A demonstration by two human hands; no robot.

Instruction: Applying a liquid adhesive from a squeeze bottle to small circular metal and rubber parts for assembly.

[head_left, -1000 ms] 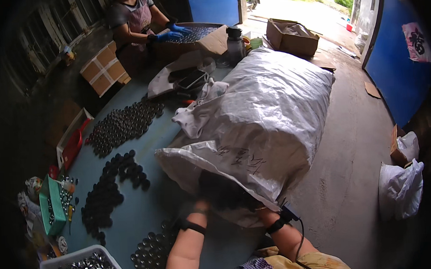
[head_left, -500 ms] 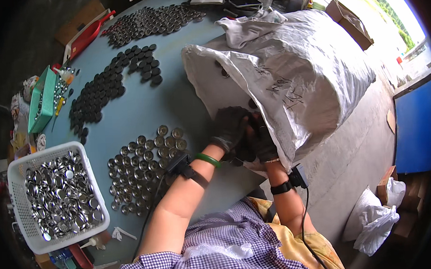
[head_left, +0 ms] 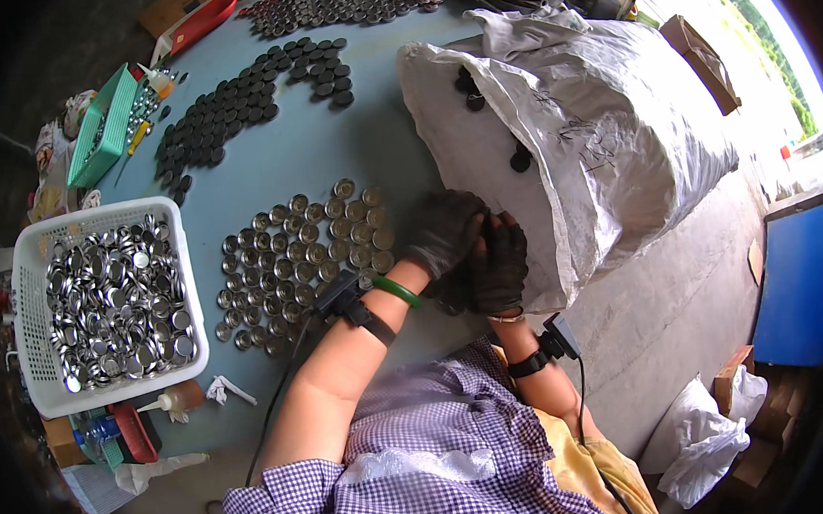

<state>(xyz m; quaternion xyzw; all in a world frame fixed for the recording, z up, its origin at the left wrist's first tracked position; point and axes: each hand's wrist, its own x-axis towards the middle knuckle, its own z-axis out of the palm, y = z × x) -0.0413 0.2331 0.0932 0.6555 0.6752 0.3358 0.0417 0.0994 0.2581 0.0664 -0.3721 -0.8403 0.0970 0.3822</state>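
Both gloved hands, left hand (head_left: 445,230) and right hand (head_left: 499,263), have drawn back from inside the big white sack (head_left: 593,142) (at three o'clock on the blue worktop (head_left: 348,148)), fingers curled, now pressing its near edge beside silver caps (head_left: 299,259).

- A small workshop for sorting or assembly
- Blue worktable (head_left: 368,156) covered in rows of metal caps (head_left: 303,259)
- White basket (head_left: 31,280) of caps, bulk woven sack (head_left: 612,141)
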